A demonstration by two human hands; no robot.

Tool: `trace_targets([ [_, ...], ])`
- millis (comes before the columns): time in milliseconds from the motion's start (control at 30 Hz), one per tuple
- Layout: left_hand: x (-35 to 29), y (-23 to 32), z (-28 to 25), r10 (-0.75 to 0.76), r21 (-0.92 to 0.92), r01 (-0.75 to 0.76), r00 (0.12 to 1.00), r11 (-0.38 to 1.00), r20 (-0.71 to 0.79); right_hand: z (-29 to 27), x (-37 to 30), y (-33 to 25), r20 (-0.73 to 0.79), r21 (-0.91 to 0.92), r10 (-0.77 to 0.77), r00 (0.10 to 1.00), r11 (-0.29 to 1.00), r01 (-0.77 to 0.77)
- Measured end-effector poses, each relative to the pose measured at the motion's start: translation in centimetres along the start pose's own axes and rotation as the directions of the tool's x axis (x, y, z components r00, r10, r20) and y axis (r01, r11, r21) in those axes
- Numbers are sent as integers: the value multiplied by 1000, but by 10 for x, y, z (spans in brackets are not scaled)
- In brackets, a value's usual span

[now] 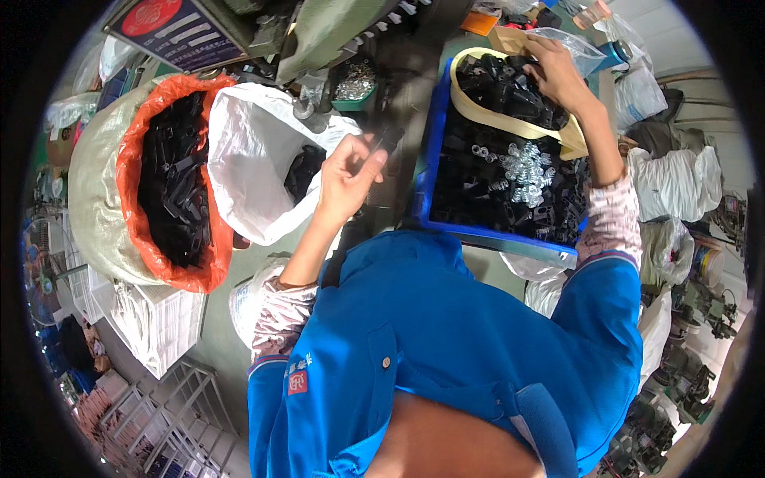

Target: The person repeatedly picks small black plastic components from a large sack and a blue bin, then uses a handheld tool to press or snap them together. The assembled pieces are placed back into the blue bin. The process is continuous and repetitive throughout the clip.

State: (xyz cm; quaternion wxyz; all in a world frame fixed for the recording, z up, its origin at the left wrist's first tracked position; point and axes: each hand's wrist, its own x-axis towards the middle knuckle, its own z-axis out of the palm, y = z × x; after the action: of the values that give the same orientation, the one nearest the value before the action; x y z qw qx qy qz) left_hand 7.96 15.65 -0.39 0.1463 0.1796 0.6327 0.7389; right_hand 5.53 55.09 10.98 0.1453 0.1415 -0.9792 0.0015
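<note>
My left hand [348,177] is closed in a pinch on a small black plastic part [388,140], blurred, just right of the white sack [247,163]. Over on the right, my right hand [558,70] is at the far rim of a yellow plastic tub [510,131] full of black plastic parts [498,84]. Its fingers are bent and apart, with the tips over the parts, and no held piece shows. The tub rests in a blue tray [426,179], above more black parts and a heap of small shiny clear or metallic pieces [526,174].
Left of the white sack stands a woven sack with an orange liner [217,267], full of black parts. Green machinery [331,36] rises ahead, beside a green bin of small metal pieces [355,102]. White crates [163,319] stand at lower left, and plastic bags [673,183] at right.
</note>
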Motion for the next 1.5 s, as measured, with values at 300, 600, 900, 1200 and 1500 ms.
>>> trace_targets([
  [300,7,5,-42,31,108,-39,997,993,70,34,-14,-186,308,923,253,917,154,-352],
  [600,2,27,-86,102,265,-122,991,957,90,71,27,-238,331,929,239,913,88,-360],
  [900,16,40,-135,168,450,-244,965,859,203,78,66,-269,288,921,218,932,202,-332],
  [1200,50,60,-166,296,620,-530,845,578,445,104,86,-286,6,942,291,957,320,-104],
  [1500,92,81,-177,284,604,-627,771,492,569,98,101,-293,-70,972,412,908,231,-30],
])
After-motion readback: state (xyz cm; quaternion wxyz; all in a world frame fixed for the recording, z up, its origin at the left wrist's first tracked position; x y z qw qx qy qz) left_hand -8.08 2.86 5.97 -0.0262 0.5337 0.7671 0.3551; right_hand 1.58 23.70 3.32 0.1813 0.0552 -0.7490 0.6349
